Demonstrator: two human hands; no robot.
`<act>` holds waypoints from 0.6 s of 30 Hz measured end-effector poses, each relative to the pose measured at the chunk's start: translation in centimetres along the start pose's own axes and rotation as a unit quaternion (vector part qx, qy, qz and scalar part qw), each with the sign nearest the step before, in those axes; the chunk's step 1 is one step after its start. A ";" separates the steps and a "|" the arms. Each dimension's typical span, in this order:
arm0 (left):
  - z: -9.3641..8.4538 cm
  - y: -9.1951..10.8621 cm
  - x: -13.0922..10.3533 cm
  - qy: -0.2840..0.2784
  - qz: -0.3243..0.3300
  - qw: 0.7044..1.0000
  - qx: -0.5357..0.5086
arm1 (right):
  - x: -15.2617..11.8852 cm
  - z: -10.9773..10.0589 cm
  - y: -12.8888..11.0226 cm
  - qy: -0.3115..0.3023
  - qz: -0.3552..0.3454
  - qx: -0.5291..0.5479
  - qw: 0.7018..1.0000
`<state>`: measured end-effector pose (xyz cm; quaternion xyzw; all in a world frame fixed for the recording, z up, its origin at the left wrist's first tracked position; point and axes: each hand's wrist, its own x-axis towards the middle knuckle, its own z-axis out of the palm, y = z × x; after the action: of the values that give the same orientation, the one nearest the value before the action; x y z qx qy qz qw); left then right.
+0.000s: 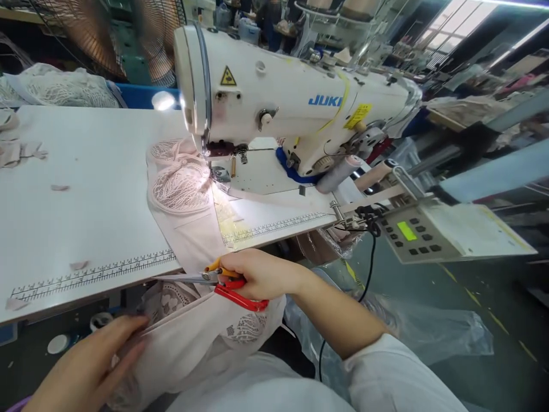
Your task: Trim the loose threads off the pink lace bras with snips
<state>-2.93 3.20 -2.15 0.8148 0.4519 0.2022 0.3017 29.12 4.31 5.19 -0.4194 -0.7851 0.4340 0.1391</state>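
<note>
Fan at back L, clr plastic on flr R.

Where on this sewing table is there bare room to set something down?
The widest free patch of the white tabletop lies between the scraps at left and the lace-trimmed fabric, behind the printed ruler. Crowded: under the sewing machine, where that fabric lies, and the front edge, where the right hand holds scissors.
</note>
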 end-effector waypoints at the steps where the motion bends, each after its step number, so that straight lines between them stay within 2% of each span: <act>1: 0.3 1.0 0.8 -0.014 0.012 1.000 0.003 | 0.1 0.0 -0.2 -0.003 -0.004 -0.004 1.000; 4: 1.5 4.4 3.0 -0.046 0.111 0.992 -0.031 | 0.2 -0.1 -1.0 -0.008 -0.009 -0.011 1.000; 6: 2.4 6.3 4.2 -0.030 0.139 0.989 -0.049 | 0.2 -0.3 -1.4 -0.015 -0.011 -0.016 1.000; 7: 2.8 6.9 4.6 -0.019 0.126 0.990 -0.062 | 0.2 -0.5 -1.5 -0.018 -0.013 -0.020 1.000; 9: 3.2 7.7 5.1 -0.021 0.054 0.992 -0.109 | 0.3 -0.8 -1.6 -0.022 -0.023 -0.030 0.999; 11: 3.1 7.8 5.3 -0.076 -0.031 0.980 -0.180 | 0.4 -1.1 -1.5 -0.024 -0.033 -0.034 0.999; 13: 2.6 7.8 5.5 -0.124 -0.090 0.955 -0.254 | 0.5 -1.3 -1.2 -0.026 -0.036 -0.033 0.998; 15: 2.0 7.9 5.6 -0.132 -0.121 0.937 -0.302 | 0.7 -1.4 -1.0 -0.027 -0.040 -0.030 0.998; 18: 1.6 8.2 5.8 -0.121 -0.147 0.926 -0.326 | 1.0 -1.5 -1.0 -0.036 -0.048 -0.021 0.998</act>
<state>6.05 4.36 2.48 0.6139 0.4358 0.1914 0.6297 28.86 5.68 6.71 -0.3684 -0.8177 0.4250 0.1223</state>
